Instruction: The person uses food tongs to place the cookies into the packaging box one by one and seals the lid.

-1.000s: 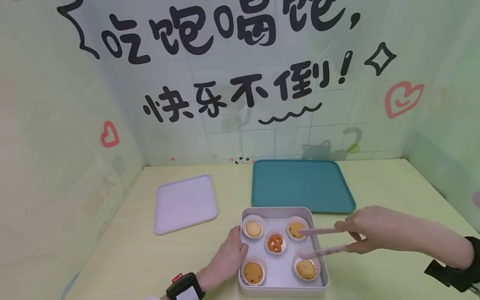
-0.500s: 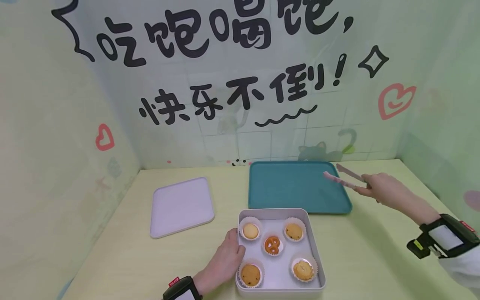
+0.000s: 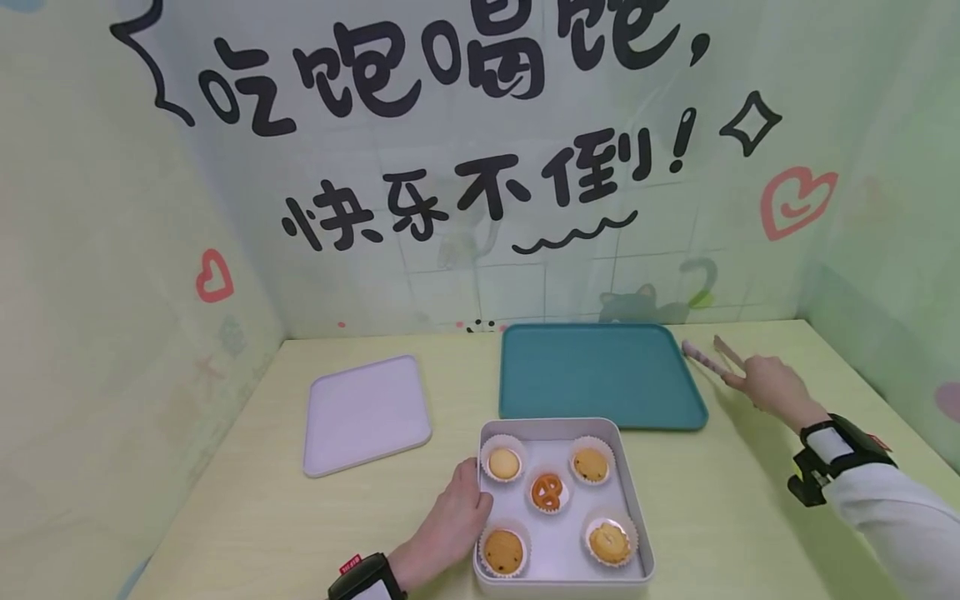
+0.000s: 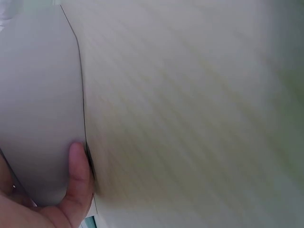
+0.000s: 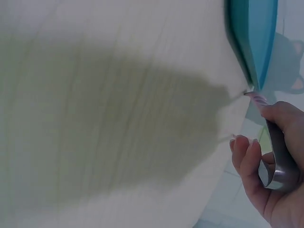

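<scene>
A pale lilac box (image 3: pixel 558 575) holds several small treats in paper cups: a pretzel (image 3: pixel 549 492) in the middle and round cookies (image 3: pixel 503 552) toward the corners. My left hand (image 3: pixel 448 521) grips the box's left wall; in the left wrist view, a finger (image 4: pixel 78 166) lies along the outside of that wall. Off to the right, my right hand (image 3: pixel 776 390) holds a pair of tongs (image 3: pixel 705 358) by the metal bend, seen in the right wrist view. The tongs' pinkish tips are spread, with nothing between them, near the teal tray's right edge.
Behind the box lies a teal tray (image 3: pixel 592 367), its surface bare. To the left is a lilac tray (image 3: pixel 367 412), set at a slight angle. A printed backdrop (image 3: pixel 420 292) rises behind the table (image 3: pixel 262 517) and along both sides.
My right hand has swung the tongs from above the box's right side up and away, past the teal tray's right edge. My left hand stays on the box, whose treats look unmoved.
</scene>
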`<state>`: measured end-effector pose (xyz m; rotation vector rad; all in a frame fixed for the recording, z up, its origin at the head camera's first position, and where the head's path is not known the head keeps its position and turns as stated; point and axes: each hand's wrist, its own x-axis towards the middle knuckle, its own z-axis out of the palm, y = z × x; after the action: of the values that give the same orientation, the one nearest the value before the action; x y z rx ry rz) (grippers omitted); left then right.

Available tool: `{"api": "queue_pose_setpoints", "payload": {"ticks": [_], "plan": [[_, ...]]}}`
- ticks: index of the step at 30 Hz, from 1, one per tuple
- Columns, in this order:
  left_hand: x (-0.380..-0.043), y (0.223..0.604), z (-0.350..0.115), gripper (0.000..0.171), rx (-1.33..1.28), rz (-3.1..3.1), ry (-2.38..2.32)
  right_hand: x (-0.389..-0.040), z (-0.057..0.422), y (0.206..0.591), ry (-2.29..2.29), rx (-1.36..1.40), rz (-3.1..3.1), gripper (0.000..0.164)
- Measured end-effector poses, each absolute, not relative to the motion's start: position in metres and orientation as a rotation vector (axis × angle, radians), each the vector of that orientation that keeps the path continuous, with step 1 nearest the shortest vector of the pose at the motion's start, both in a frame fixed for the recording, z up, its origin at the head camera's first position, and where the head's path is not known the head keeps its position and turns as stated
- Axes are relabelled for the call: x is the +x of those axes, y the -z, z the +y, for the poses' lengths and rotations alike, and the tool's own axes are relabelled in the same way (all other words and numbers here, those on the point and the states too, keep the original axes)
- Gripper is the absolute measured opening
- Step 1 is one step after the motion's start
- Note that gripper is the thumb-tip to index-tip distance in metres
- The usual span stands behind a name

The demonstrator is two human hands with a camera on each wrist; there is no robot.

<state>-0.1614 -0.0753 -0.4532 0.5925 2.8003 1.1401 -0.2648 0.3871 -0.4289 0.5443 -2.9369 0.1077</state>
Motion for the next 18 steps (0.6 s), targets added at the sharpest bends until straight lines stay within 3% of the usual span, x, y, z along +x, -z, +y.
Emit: {"api": "queue_pose_setpoints", "payload": {"ticks": [9,18], "plan": [[-0.162,0.454,-0.074,0.037,0.596,2.809,-1.142,-0.265,0.380,0.442,-0.170,0.229,-3.005,0.077],[-0.162,0.454,-0.074,0.038,0.588,2.809,-1.137,-0.263,0.373,0.454,-0.074,0.229,-2.917,0.088]]}}
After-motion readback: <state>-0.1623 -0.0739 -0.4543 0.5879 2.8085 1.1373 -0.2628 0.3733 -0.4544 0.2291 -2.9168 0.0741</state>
